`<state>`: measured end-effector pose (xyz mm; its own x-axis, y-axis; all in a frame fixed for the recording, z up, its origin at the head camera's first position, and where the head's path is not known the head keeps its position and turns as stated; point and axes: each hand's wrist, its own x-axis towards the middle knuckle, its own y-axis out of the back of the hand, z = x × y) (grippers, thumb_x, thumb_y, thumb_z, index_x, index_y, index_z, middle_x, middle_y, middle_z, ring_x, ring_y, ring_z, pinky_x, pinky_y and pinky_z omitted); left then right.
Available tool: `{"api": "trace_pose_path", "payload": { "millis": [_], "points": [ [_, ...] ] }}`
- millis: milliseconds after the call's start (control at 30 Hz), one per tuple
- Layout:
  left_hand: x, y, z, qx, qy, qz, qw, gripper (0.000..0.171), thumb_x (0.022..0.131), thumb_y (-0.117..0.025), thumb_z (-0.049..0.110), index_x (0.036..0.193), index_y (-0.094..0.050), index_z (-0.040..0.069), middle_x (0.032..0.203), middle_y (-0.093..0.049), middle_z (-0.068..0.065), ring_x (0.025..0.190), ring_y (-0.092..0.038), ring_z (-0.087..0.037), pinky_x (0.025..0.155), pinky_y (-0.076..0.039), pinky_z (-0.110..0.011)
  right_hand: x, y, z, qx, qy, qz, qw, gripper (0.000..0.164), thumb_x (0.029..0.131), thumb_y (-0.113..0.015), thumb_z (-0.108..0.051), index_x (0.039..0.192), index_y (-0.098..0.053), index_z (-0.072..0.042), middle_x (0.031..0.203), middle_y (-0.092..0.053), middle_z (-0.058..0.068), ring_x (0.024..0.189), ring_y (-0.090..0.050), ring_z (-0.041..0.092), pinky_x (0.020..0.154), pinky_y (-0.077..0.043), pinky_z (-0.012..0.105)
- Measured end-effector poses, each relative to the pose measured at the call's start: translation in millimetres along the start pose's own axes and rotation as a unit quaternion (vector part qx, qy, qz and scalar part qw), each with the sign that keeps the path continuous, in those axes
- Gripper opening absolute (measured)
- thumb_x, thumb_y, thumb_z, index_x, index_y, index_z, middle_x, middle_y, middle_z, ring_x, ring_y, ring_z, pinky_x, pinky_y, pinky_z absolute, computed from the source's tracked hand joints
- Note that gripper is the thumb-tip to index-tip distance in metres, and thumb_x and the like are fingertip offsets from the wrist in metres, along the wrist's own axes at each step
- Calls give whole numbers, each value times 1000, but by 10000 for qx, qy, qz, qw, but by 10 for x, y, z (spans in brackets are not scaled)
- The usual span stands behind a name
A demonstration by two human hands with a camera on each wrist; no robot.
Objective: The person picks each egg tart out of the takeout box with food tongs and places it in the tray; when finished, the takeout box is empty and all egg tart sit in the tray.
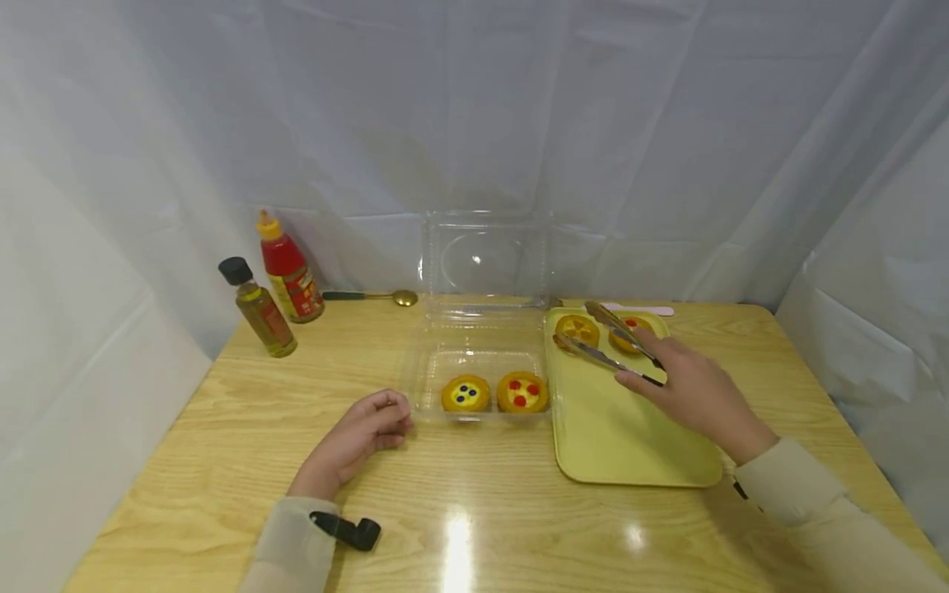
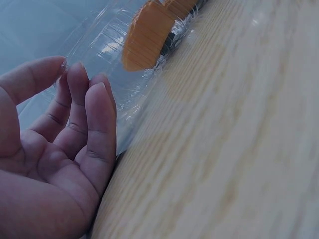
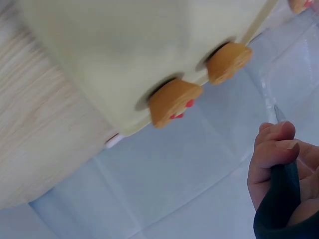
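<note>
My right hand grips metal tongs, whose dark handle shows in the right wrist view. Spread apart, the tong tips straddle a fruit-topped tart on the yellow tray; contact with it cannot be told. A red-dotted tart sits beside it, partly behind the tongs and hand. My left hand is at the near left corner of an open clear plastic container, thumb and fingertip pinching its rim. Inside lie a blue-dotted tart and another red-dotted tart.
A sauce bottle and an oil bottle stand at the back left. By them lies a gold spoon. A pink utensil lies behind the tray. The container's raised lid stands near the curtain.
</note>
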<state>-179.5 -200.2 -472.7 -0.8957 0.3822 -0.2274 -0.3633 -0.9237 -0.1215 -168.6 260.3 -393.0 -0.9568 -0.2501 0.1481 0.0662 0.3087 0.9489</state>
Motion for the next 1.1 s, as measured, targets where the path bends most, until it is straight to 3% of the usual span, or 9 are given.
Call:
{"api": "trace_pose_path", "payload": {
  "millis": [167,367,600,900,1100],
  "points": [
    [-5,8,-2,2,-14,-3,10000,14,101,-58,25,101,-59,11,97,-60,-8,92,-59,-23,79,-53,-33,36,-31,-174,107,161,-146,9997,84,93,-49,-68,153,-36,-11,141,-51,21,119,-55,42,89,-46,60],
    [-11,2,10,19,-15,-29,10000,14,102,-58,24,102,-58,10,97,-60,-8,93,-59,-23,79,-53,-32,107,-106,-357,230,480,-312,9981,80,92,-51,-67,152,-38,-16,142,-51,20,123,-53,39,93,-45,59],
    [-17,-7,16,20,5,-2,10000,15,102,-57,23,103,-58,9,98,-59,-9,93,-59,-22,79,-53,-32,201,-205,-510,161,986,-447,9940,78,92,-54,-65,152,-40,-17,126,-63,12,97,-68,27,80,-54,49],
    [-5,7,1,41,-20,-26,10000,13,102,-57,23,102,-58,10,97,-59,-9,92,-59,-22,79,-53,-32,357,-322,-693,-177,1614,-415,9859,71,91,-61,-59,146,-48,-17,127,-63,11,93,-68,26,79,-55,45],
    [-1,3,-4,15,-15,11,10000,16,102,-57,23,103,-58,7,97,-60,-9,91,-59,-22,79,-53,-32,439,-345,-803,-248,1792,-616,9816,70,91,-60,-59,145,-50,-16,111,-66,6,70,-60,15,64,-52,36]
  ]
}}
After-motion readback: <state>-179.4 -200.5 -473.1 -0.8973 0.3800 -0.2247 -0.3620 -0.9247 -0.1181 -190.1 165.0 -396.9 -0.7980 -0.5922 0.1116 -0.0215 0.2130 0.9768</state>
